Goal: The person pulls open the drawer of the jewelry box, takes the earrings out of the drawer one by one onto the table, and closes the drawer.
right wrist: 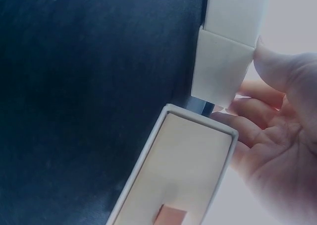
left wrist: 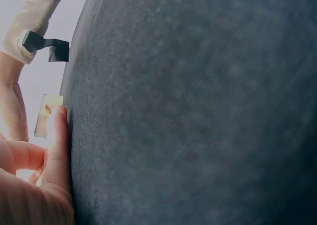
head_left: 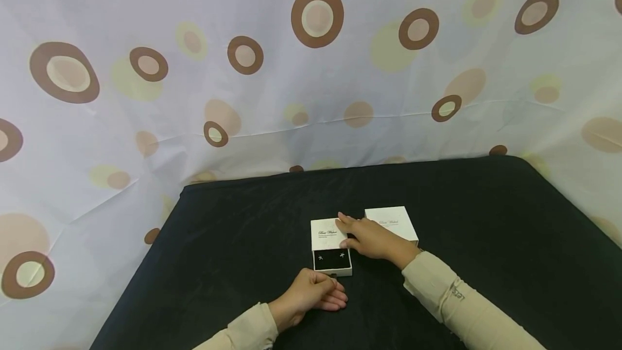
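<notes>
A white jewellery box sits on the black cloth in the head view, its drawer [head_left: 332,272] slid partly out of its printed sleeve [head_left: 323,235] toward the person. On the drawer's black insert [head_left: 330,260] lie two small star-shaped earrings [head_left: 342,255]. My left hand [head_left: 311,291] pinches the short dark ribbon tab [head_left: 333,275] at the drawer's front with thumb and forefinger, the other fingers extended beneath. From the right, my right hand [head_left: 371,237] grips the sleeve. In the right wrist view the thumb is at the sleeve [right wrist: 223,66] near the drawer, the fingers round its far end.
A second white box [head_left: 389,216] stands just right of the first, partly hidden by the right hand. Its end with a peach-coloured tab [right wrist: 173,216] shows in the right wrist view. Black cloth [head_left: 233,242] covers the table; a circle-patterned curtain [head_left: 272,101] hangs behind.
</notes>
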Demonstrator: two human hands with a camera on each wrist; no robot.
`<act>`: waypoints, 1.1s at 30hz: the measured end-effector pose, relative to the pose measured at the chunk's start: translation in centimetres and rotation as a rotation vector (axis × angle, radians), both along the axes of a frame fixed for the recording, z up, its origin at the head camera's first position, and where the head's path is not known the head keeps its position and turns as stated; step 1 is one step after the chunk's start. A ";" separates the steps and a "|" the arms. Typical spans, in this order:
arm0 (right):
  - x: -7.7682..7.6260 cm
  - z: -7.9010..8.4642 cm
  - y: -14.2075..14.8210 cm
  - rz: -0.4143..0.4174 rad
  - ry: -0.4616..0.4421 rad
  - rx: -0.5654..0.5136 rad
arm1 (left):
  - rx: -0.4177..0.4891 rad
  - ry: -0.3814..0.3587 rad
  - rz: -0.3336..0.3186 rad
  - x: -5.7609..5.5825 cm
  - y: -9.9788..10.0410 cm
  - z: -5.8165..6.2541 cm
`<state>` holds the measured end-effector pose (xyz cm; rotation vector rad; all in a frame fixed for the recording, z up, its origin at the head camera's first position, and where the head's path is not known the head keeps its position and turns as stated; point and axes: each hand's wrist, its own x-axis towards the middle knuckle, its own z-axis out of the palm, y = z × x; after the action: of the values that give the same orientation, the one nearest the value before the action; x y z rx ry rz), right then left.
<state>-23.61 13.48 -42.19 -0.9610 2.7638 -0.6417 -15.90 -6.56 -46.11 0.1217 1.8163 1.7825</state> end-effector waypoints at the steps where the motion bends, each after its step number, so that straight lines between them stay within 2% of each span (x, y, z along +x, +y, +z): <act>1: 0.0 0.0 0.0 -0.001 -0.002 0.000 | -0.001 0.001 0.000 0.0 0.0 0.0; 33: 0.0 0.1 0.0 -0.012 -0.017 0.001 | -0.018 0.008 -0.001 1.1 0.2 0.1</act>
<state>-23.62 13.48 -42.06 -0.9347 2.7567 -0.6468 -14.76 -6.39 -46.02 0.1233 1.8375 1.7664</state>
